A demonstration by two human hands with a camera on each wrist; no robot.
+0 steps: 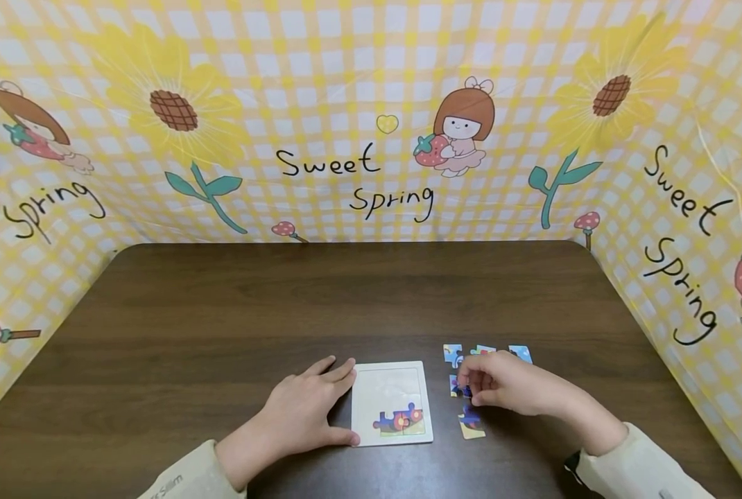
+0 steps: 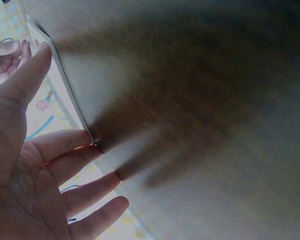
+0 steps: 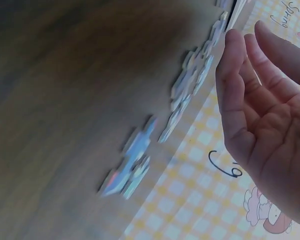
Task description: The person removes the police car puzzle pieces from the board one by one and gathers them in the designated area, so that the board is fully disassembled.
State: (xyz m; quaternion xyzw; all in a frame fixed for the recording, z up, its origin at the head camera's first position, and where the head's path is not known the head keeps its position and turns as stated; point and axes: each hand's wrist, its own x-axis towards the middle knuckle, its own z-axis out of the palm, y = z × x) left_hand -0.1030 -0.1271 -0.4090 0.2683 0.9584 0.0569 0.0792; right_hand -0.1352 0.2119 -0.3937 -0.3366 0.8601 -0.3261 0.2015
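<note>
A white square puzzle tray (image 1: 383, 391) lies on the table, with joined puzzle pieces (image 1: 402, 423) showing red wheels at its lower right. My left hand (image 1: 299, 412) rests along the tray's left side, thumb at the near corner and fingertips at the far one; its fingers are fairly straight in the left wrist view. Right of the tray, my right hand (image 1: 521, 384) hovers over loose puzzle pieces, fingers loosely bent. No piece shows between thumb and fingers in the right wrist view. A yellow-bottomed puzzle piece (image 1: 472, 426) lies nearest me; the hand partly covers others.
Blue puzzle pieces (image 1: 452, 353) lie beyond the right hand, another puzzle piece (image 1: 521, 353) farther right. The dark wooden table (image 1: 283, 298) meets a yellow checked cloth (image 1: 321, 83) at its back and sides.
</note>
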